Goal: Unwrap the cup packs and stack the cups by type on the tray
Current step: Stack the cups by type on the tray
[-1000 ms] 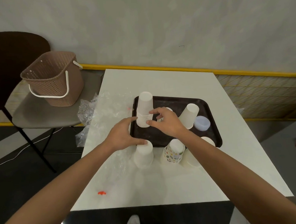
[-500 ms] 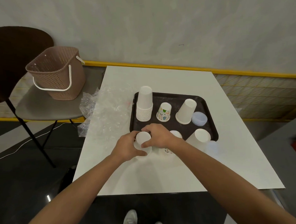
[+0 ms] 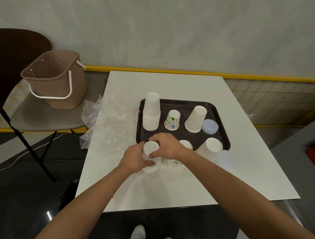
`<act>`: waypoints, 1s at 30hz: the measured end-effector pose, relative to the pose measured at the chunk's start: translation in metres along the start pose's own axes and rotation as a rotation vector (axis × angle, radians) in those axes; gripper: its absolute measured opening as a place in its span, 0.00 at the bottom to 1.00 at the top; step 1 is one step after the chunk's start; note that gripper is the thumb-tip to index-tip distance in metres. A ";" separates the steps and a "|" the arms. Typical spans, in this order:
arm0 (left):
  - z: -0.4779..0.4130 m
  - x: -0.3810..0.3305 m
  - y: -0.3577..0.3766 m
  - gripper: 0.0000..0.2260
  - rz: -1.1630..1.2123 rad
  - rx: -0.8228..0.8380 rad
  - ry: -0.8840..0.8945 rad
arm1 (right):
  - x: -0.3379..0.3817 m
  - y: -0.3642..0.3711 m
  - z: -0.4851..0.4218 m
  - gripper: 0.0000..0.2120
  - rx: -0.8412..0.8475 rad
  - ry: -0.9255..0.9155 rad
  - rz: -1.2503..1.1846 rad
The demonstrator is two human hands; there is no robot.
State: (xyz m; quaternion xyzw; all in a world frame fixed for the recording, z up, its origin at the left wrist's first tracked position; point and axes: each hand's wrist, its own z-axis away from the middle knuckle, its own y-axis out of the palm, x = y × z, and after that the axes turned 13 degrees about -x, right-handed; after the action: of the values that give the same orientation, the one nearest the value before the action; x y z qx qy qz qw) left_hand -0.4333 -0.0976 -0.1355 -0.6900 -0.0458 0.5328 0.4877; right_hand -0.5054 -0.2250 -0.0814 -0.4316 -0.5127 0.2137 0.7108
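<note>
Looking down from the head camera, the only view there is, both hands are closed together on one thing. The left hand (image 3: pixel 135 160) wraps the side of a short stack of white paper cups (image 3: pixel 151 149) from the left, thumb across its front, and the right hand (image 3: pixel 169 145) curls over its upturned base from the right, so the fingers of the two nearly meet. The stack stands mouth-down on the white rectangular table (image 3: pixel 169 83), at the near-left corner of the dark brown plastic tray (image 3: pixel 181 102) and, as far as I can judge, not yet on it. The two-handed hold looks meant to stop the nested cups sliding apart while they are lifted or stripped. Whether any film covers them I cannot tell. On the tray the piles stand apart by kind, likely so each can grow: a tall stack of plain white cups (image 3: pixel 151 110) at the far left, then a small cup printed with coloured shapes (image 3: pixel 172 119), then a wider white cup (image 3: pixel 197 118) with pale blue translucent round pieces (image 3: pixel 210 126) touching it. Crumpled clear plastic film (image 3: pixel 114 119) lies left of the tray, spilling over the table edge toward a grey chair seat (image 3: pixel 46 118) that bears a brown perforated basket (image 3: pixel 57 81), probably pushed there out of the way.
</note>
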 end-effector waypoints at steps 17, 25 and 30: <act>-0.042 -0.045 -0.066 0.20 0.041 -0.117 0.108 | 0.028 -0.065 -0.037 0.24 -0.169 -0.041 -0.261; -0.091 -0.079 -0.095 0.25 0.056 -0.220 0.203 | 0.036 -0.095 -0.070 0.23 -0.384 -0.069 -0.337; -0.125 -0.090 -0.100 0.24 0.039 -0.268 0.230 | 0.035 -0.105 -0.092 0.23 -0.484 -0.059 -0.387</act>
State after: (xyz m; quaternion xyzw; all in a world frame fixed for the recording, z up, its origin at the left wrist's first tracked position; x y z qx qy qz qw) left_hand -0.3280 -0.1760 -0.0066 -0.8061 -0.0471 0.4488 0.3828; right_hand -0.4222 -0.2916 0.0154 -0.4764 -0.6418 -0.0412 0.5996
